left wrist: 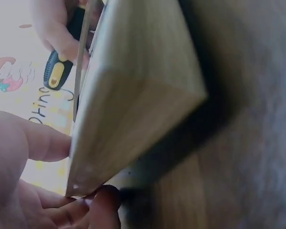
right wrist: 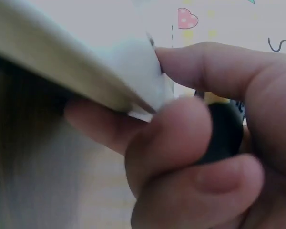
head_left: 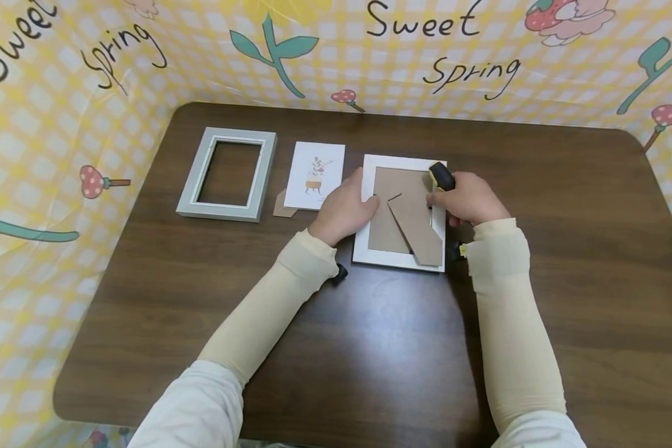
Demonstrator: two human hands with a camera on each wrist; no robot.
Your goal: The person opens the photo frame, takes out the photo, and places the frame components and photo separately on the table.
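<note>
A white picture frame [head_left: 399, 256] is held face down over the table, its brown backing board [head_left: 389, 230] and angled stand flap [head_left: 417, 227] showing. My left hand [head_left: 344, 208] grips its left edge, thumb on the back and fingers beneath, as the left wrist view shows. At the right edge, my right hand [head_left: 473, 198] has its thumb on the back of the frame and a finger under it. That same hand holds a black-and-yellow handled tool [left wrist: 59, 69] in its curled fingers. The tool's working end is hidden.
A pale blue-grey frame [head_left: 188, 186] lies at the table's left. Beside it is a white card [head_left: 315, 155] with a potted plant picture, over a brown board piece [head_left: 282, 208]. A patterned yellow cloth [head_left: 201, 62] hangs behind the brown table [head_left: 582, 280].
</note>
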